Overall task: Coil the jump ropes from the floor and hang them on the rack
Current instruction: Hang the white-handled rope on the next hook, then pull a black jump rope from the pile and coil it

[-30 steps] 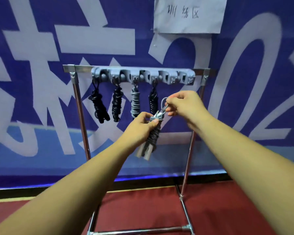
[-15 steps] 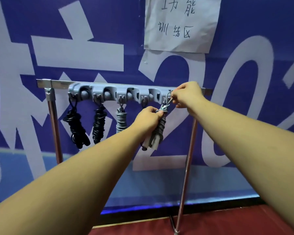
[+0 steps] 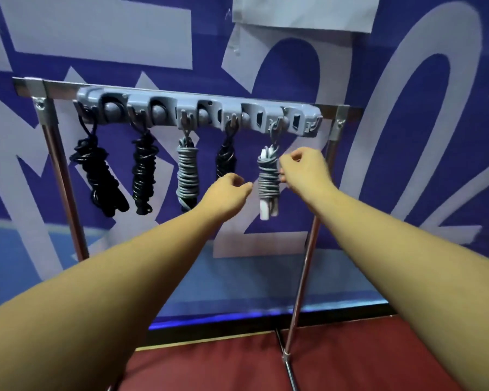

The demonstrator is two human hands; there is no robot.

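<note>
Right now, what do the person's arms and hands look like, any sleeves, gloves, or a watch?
Both are bare. The left forearm and right forearm show no sleeve up to the picture's edge. The left hand and right hand wear no gloves, and no watch, bracelet or ring shows on the sides in view.

Item: rack, 1, standing on posts, 2. Fixed to it: hook strip, 1. Coiled and hung, 5 in all: black ropes, 3; grey ropes, 2. In view besides: left hand, 1; right hand, 1, making 2 hands; paper sheet on the wall, 1.
</note>
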